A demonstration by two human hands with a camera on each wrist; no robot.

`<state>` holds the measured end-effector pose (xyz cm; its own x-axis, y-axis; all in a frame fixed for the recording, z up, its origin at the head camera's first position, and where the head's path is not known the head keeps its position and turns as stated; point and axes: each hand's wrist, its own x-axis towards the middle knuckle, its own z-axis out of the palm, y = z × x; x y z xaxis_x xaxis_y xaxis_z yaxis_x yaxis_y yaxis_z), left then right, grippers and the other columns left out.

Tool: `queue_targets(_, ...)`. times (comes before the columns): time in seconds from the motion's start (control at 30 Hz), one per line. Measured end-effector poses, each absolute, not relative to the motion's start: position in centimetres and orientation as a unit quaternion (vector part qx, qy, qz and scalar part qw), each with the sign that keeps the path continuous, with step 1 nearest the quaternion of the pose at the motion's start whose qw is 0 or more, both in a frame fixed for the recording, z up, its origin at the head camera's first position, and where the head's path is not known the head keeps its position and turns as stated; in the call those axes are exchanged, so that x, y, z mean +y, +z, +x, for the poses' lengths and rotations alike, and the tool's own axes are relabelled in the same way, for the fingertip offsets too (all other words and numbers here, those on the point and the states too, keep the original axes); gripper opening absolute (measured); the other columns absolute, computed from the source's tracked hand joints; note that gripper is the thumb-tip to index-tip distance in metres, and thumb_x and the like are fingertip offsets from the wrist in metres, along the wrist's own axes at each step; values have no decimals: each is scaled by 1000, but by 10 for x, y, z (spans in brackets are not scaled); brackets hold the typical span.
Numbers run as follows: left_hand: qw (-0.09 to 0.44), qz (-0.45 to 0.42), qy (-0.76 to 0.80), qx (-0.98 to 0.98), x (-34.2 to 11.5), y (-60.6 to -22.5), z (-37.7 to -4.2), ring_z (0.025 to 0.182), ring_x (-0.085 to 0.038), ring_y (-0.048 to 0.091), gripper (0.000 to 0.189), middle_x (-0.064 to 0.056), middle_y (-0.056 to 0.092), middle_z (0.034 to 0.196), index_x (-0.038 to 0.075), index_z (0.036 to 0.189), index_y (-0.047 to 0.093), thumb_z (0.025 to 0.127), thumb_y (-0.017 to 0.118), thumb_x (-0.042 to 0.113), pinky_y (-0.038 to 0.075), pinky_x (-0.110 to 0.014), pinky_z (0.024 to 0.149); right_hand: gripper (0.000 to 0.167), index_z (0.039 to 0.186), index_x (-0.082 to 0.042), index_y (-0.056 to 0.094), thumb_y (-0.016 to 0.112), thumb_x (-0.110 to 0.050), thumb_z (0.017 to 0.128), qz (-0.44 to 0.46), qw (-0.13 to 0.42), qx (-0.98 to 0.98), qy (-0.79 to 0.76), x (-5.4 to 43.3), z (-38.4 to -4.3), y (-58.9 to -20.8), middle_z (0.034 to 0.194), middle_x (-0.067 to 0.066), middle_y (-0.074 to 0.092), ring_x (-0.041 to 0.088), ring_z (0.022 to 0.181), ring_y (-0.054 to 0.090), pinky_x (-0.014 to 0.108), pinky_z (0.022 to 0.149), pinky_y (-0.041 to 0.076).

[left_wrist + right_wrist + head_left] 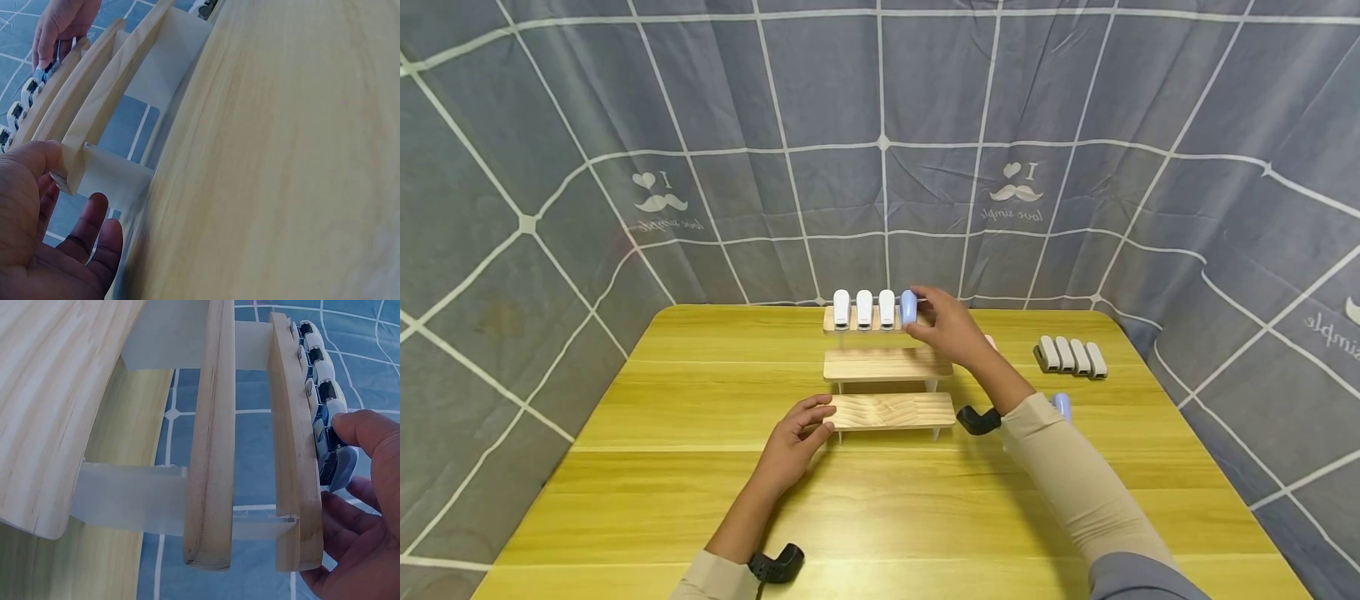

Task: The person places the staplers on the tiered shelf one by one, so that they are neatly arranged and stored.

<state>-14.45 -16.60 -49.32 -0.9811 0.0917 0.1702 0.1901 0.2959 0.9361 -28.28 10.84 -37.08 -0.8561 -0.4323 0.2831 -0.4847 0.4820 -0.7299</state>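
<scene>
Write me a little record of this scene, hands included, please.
Right hand: pinches a blue mini stapler
Left hand: holds the left end of the lowest shelf
Stand: wooden, three tiers
Top shelf: three white mini staplers left of the blue one
Wooden table, right side: four white-and-gray mini staplers; blue object, partly hidden by the right sleeve
Backdrop: gray curtain, white grid lines

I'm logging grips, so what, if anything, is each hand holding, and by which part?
The right hand holds a blue stapler, apparently by its near and far ends; the left hand grips the front wooden shelf by its left end.
</scene>
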Motion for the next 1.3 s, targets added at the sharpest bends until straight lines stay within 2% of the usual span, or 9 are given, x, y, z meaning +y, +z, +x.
queue_targets(0.2,38,-87,-591,-801,-166,-492,-144,127,-25,53,29,0,52,142,5,125,68,99,65,17,46,-48,99,66,147,1,42,73,-16,92,252,34,-861,441,117,-278,-371,142,19,48,34,126,53,43,101,47)
queue_targets(0.37,34,-86,-590,-802,-166,-492,-143,127,-25,53,30,0,52,142,4,125,68,98,65,17,46,-46,99,63,147,-6,45,72,-23,93,238,60,-877,413,131,-270,-374,135,15,55,30,124,53,51,101,43)
queue_targets(0.53,37,-86,-589,-803,-165,-489,-141,126,-29,53,30,-6,51,143,0,126,66,98,64,13,46,-48,100,63,148,-8,44,72,-23,94,230,77,-883,401,149,-261,-377,139,15,53,31,127,50,51,108,36)
queue_targets(0.63,39,-87,-585,-806,-165,-490,-142,126,-28,53,30,-6,52,143,1,126,67,98,64,13,46,-47,99,63,149,-10,44,72,-25,94,222,80,-883,406,161,-254,-381,143,14,50,31,130,49,51,108,36)
queue_targets(0.8,48,-93,-581,-807,-165,-493,-143,124,-26,55,29,-3,53,142,4,124,68,98,65,17,49,-44,97,60,147,-7,46,71,-22,94,211,89,-879,418,182,-242,-387,145,13,48,32,129,49,53,107,37)
queue_targets(1.07,56,-101,-573,-811,-164,-494,-144,123,-28,55,30,-4,53,142,4,125,68,99,64,17,49,-44,95,59,144,0,46,71,-18,94,163,101,-894,405,223,-226,-412,143,20,49,37,126,50,56,105,36)
queue_targets(1.3,45,-91,-579,-809,-165,-494,-145,126,-25,53,29,0,52,142,6,125,68,98,65,17,49,-42,96,62,147,0,43,70,-21,96,131,81,-904,400,260,-211,-435,145,21,46,39,129,46,57,106,35)
